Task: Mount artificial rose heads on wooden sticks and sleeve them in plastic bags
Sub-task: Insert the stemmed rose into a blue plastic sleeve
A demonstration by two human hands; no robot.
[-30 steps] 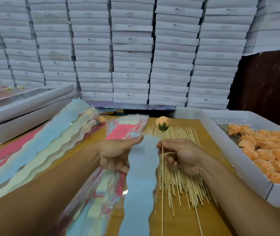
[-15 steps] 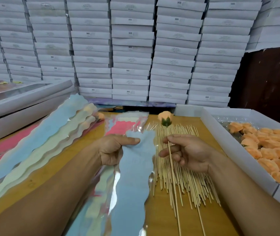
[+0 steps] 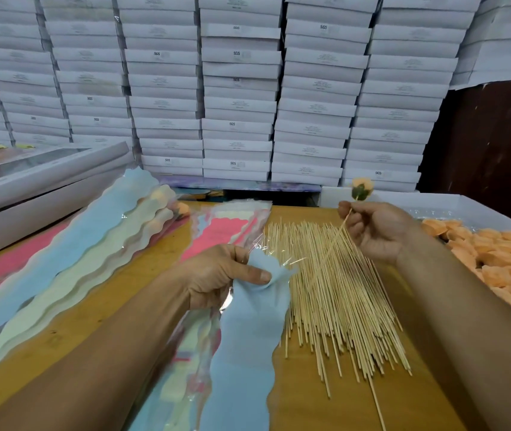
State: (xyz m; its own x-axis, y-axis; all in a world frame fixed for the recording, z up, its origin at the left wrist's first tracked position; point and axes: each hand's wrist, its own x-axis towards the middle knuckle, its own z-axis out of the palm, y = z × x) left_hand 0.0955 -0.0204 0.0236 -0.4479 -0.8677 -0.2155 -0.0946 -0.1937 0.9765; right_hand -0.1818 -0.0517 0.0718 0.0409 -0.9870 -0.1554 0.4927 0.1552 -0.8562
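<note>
My left hand (image 3: 217,275) pinches the top of a light blue plastic sleeve (image 3: 245,343), whose clear mouth is crumpled by my thumb. My right hand (image 3: 375,231) is closed on a thin wooden stick (image 3: 330,247) just below its orange rose head (image 3: 362,187) with green sepals. The stick slants down and left, its lower end near the sleeve's mouth. Under both hands lies a pile of bare wooden sticks (image 3: 341,306) on the wooden table (image 3: 403,409).
A white box (image 3: 481,206) of loose orange rose heads (image 3: 496,259) sits at the right. Finished sleeved roses in blue, green and pink (image 3: 61,275) lie at the left, a pack of sleeves (image 3: 226,228) in the middle. Stacked white boxes (image 3: 248,88) wall the back.
My right hand has lifted and swung right, tilting the rose stick so its lower end points at the sleeve. My left hand has bunched the sleeve's top.
</note>
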